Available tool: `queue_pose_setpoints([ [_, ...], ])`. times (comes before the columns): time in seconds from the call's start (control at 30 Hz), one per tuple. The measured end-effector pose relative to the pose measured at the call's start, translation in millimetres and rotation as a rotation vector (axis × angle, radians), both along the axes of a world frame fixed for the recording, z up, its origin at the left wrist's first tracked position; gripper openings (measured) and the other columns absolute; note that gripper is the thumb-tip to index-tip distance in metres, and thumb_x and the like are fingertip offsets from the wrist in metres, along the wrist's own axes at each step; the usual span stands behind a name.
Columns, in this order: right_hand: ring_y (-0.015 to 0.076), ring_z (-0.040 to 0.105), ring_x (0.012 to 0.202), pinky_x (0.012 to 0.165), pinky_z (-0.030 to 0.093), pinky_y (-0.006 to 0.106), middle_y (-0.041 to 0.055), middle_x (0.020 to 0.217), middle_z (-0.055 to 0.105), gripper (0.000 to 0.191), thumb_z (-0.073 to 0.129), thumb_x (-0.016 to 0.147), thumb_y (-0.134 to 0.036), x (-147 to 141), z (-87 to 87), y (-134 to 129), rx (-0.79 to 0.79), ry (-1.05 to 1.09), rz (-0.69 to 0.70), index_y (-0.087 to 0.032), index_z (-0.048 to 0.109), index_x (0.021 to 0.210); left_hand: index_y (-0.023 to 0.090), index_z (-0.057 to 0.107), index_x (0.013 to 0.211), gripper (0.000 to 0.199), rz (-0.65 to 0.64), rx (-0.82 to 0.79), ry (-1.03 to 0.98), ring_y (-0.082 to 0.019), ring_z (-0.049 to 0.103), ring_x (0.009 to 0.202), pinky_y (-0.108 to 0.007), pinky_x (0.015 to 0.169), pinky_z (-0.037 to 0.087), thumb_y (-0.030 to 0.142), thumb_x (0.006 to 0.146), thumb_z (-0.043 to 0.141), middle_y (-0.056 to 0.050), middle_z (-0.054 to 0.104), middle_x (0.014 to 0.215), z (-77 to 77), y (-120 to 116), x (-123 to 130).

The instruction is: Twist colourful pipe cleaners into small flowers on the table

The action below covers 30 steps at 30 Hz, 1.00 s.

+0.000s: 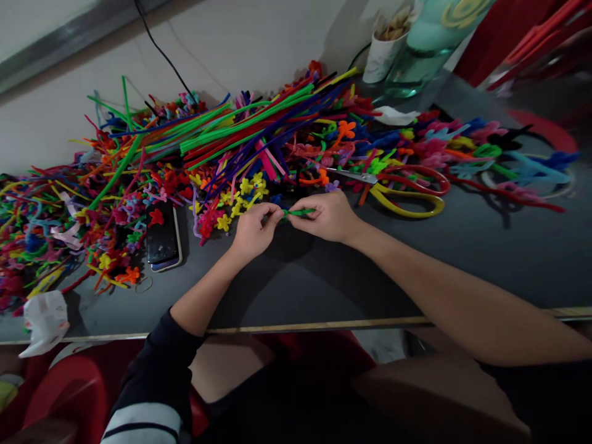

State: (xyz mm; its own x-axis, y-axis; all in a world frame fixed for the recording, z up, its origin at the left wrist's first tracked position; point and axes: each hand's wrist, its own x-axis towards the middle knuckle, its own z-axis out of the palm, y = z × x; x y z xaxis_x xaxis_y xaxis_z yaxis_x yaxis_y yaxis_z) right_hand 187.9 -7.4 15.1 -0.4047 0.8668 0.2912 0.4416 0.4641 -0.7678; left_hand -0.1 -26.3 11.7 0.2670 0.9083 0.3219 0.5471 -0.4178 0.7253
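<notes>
A short green pipe cleaner (303, 212) is pinched between my two hands, just above the dark table. My left hand (257, 229) grips its left end with thumb and forefinger. The fingertips of my right hand (324, 216) are closed on its other side, and part of it is hidden by the fingers. Right behind my hands lie yellow pipe-cleaner flowers (250, 190). Scissors with red and yellow handles (409, 200) rest to the right of my right hand.
A large heap of coloured pipe cleaners (250, 120) runs along the wall. Two stacked phones (163, 237) lie at left, near a crumpled tissue (45, 317) at the table's edge. A paper cup (383, 57) and a greenish clear container (414, 65) stand at back right.
</notes>
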Motion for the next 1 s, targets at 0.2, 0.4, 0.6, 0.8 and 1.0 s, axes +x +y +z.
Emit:
queue_pose_setpoints([
  [0.2, 0.0122, 0.057, 0.057, 0.054, 0.041, 0.025, 0.0050, 0.069, 0.071, 0.033, 0.067, 0.073, -0.048, 4.6, -4.1, 11.1, -0.374, 0.160, 0.190, -0.016, 0.075, 0.076, 0.017, 0.062, 0.075, 0.030, -0.071, -0.346, -0.300, -0.009, 0.050, 0.059, -0.022, 0.056, 0.039, 0.043, 0.088, 0.056, 0.000, 0.059, 0.066, -7.3, 5.1, -1.2],
  [0.4, 0.0120, 0.057, 0.058, 0.055, 0.041, 0.025, 0.0039, 0.066, 0.070, 0.034, 0.072, 0.069, -0.050, 2.4, -5.9, 12.9, -0.451, 0.213, 0.178, -0.016, 0.074, 0.072, 0.016, 0.066, 0.082, 0.036, -0.057, -0.450, -0.453, -0.008, 0.052, 0.056, -0.019, 0.048, 0.040, 0.052, 0.076, 0.070, -0.001, 0.061, 0.067, -6.3, 4.9, 0.5],
  [0.6, 0.0113, 0.056, 0.057, 0.053, 0.040, 0.024, 0.0032, 0.065, 0.068, 0.034, 0.071, 0.070, -0.050, 0.3, -5.9, 8.8, -0.430, 0.219, 0.175, -0.016, 0.072, 0.072, 0.016, 0.071, 0.081, 0.023, 0.038, -0.400, -0.363, -0.009, 0.056, 0.058, -0.020, 0.048, 0.043, 0.039, 0.076, 0.071, -0.002, 0.067, 0.072, -5.1, 4.2, -1.4],
  [0.8, 0.0103, 0.051, 0.055, 0.053, 0.038, 0.025, 0.0021, 0.064, 0.064, 0.030, 0.071, 0.070, -0.046, 1.2, -6.8, 7.7, -0.387, 0.214, 0.096, -0.016, 0.070, 0.071, 0.016, 0.071, 0.081, 0.017, -0.002, -0.339, -0.378, -0.009, 0.061, 0.066, -0.022, 0.061, 0.048, 0.031, 0.073, 0.074, -0.001, 0.068, 0.074, -5.5, 4.4, -1.4],
  [1.0, 0.0087, 0.047, 0.053, 0.051, 0.035, 0.024, 0.0002, 0.060, 0.060, 0.029, 0.068, 0.071, -0.044, 1.1, -6.7, 9.5, -0.430, 0.236, 0.194, -0.015, 0.068, 0.070, 0.015, 0.068, 0.079, 0.023, -0.029, -0.516, -0.516, -0.006, 0.050, 0.054, -0.019, 0.050, 0.040, 0.035, 0.071, 0.076, 0.001, 0.063, 0.068, -7.4, 5.2, 1.6],
])
